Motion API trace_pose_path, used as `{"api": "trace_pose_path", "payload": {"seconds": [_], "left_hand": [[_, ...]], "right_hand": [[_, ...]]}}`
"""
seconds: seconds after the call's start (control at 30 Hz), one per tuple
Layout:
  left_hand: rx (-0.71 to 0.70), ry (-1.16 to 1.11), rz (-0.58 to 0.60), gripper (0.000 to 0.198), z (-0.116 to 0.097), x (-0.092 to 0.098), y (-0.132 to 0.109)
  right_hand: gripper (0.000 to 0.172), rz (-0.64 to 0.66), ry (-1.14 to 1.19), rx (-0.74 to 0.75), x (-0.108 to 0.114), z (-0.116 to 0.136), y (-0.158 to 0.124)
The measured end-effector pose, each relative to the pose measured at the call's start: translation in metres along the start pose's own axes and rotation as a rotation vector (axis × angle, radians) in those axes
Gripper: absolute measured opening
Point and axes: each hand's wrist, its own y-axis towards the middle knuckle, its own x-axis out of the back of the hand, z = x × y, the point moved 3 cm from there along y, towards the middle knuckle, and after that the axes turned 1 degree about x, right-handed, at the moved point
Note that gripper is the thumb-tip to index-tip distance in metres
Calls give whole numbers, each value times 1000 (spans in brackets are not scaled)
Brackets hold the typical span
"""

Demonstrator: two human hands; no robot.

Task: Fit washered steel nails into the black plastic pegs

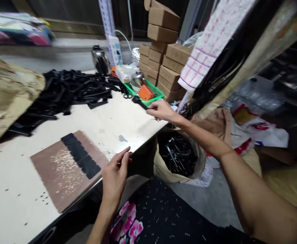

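My left hand (pixel 115 171) is at the table's front edge, beside a brown board (pixel 44 162). Its thumb and fingers are pressed together; anything between them is too small to make out. On the board lie a row of flat black pieces (pixel 79 154) and many tiny pale bits (pixel 67 171). Farther off, my right hand (pixel 161 111) is closed over the table's right edge. Its fingertips meet the end of a dark elongated object (pixel 139 101), and I cannot tell whether they grip it. Just beyond is a green basket (pixel 155 99) with an orange item (pixel 145 92) inside.
A heap of black plastic parts (pixel 69 88) covers the back left, next to a brown sack (pixel 8 98). Scissors (pixel 127 96) lie near the basket. Cardboard boxes (pixel 170 74) are stacked behind. Below the right arm stands an open sack (pixel 161 166) of black parts. A towel (pixel 209 44) hangs at right.
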Motion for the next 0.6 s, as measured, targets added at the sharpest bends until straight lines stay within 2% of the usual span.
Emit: {"api": "trace_pose_path", "payload": {"seconds": [0.07, 0.1, 0.17, 0.2, 0.23, 0.27, 0.33, 0.4, 0.47, 0.53, 0.6], "left_hand": [[-16, -47, 34, 37, -6, -7, 0], [-26, -73, 53, 38, -9, -12, -1], [-46, -116, 93, 38, -14, -20, -4], [-54, -129, 112, 38, -16, -22, -6], [-60, -139, 128, 38, -17, -24, -7], [-66, -145, 140, 38, -18, -24, -8], [-70, -147, 142, 37, -17, -20, -7], [-57, -131, 99, 37, -12, -13, -5], [-26, -109, 33, 37, -6, -4, -5], [7, -104, -25, 36, 0, 3, -9], [29, -117, -17, 34, 3, 6, -15]], "right_hand": [[22, -70, 15, -93, 35, -27, -60], [22, -98, 7, -185, 44, -44, -89], [25, -56, -4, -421, 42, -81, -138], [26, -4, -43, -554, 34, -100, -157], [27, 37, -65, -610, 23, -116, -170], [28, 52, -90, -643, 10, -129, -179], [43, 61, -162, -697, -18, -147, -187], [60, 85, -228, -727, -47, -152, -186], [69, 143, -281, -712, -77, -146, -183], [67, 210, -326, -623, -104, -137, -186], [70, 285, -392, -519, -123, -137, -199]]}}
